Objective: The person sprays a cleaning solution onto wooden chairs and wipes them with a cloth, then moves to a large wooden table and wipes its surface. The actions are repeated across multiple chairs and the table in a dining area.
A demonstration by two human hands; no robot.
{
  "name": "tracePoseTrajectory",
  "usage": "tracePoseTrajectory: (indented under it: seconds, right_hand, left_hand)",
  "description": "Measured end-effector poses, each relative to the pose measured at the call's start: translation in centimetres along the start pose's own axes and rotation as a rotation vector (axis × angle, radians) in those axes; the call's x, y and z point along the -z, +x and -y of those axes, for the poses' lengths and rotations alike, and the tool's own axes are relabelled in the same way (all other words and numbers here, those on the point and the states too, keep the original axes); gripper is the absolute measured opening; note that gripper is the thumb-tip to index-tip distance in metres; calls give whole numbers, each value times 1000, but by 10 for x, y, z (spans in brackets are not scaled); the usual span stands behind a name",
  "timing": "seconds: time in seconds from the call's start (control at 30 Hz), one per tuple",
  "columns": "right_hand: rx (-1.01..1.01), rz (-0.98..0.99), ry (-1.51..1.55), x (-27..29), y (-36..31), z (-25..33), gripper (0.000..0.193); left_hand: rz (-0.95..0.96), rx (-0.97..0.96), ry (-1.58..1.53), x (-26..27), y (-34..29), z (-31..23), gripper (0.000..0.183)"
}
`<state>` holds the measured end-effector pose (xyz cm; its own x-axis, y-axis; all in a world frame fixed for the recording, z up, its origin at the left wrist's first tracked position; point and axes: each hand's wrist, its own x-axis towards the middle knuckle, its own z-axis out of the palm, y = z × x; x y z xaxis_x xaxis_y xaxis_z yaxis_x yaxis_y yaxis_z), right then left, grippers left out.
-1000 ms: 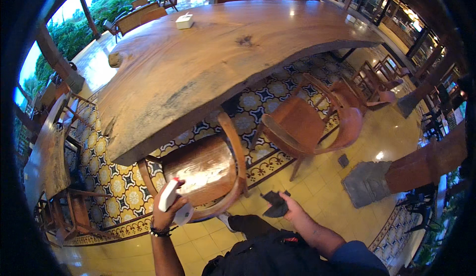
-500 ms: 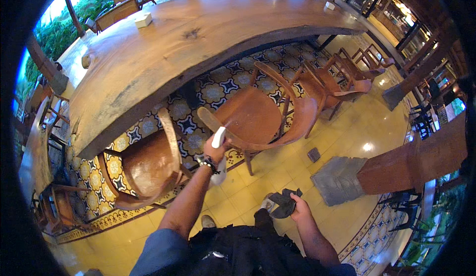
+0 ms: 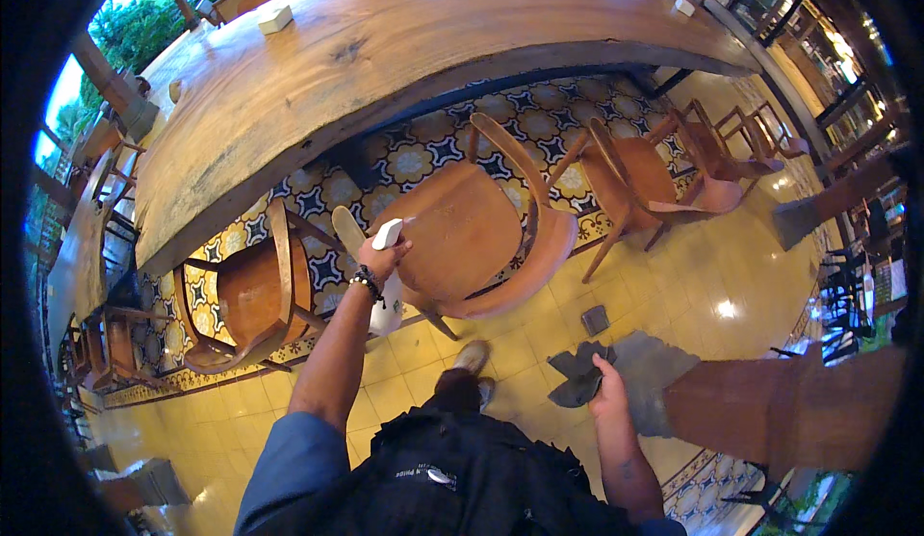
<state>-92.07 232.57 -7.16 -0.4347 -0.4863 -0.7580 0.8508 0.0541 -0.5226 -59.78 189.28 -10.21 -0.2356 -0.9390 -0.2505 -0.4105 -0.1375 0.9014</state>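
My left hand [image 3: 383,255] is wrapped round the neck of a white spray bottle [image 3: 386,317], whose white trigger head points away from me. The bottle is upright beside the armrest of a brown wooden armchair [image 3: 464,231], in front of its seat. Off to the right, my right hand [image 3: 608,389] grips a crumpled dark grey cloth [image 3: 575,374] with the thumb on top. The cloth hangs over the yellow floor, apart from the chairs. Behind the armchair runs a long thick wooden table [image 3: 404,36].
Another armchair [image 3: 252,291] stands to the left, and several more [image 3: 630,175] line the table on the right. A thick wooden post [image 3: 770,406] on a grey stone base [image 3: 647,377] rises close to my right arm. White boxes [image 3: 275,20] sit on the tabletop.
My left hand has moved left and slightly up with the spray bottle. My right hand and the cloth have shifted right. The view has turned, and my feet have changed position.
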Motion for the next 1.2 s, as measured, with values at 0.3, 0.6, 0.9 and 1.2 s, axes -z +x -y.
tracePoseTrajectory:
  seconds: [0.3,0.6,0.9,1.2]
  right_hand:
    - [35,121,-177,-117,94,110,37]
    - [-22,174,-374,-213,173,199,39]
    - [208,333,-860,-280,234,235,41]
    - [668,1037,-2442,-343,293,159,38]
  left_hand:
    - [150,39,93,-75,92,-42,32]
    - [238,109,128,-125,157,-10,39]
    - [1315,105,-94,-173,94,-65,32]
    - [893,218,397,-100,5,-54,56]
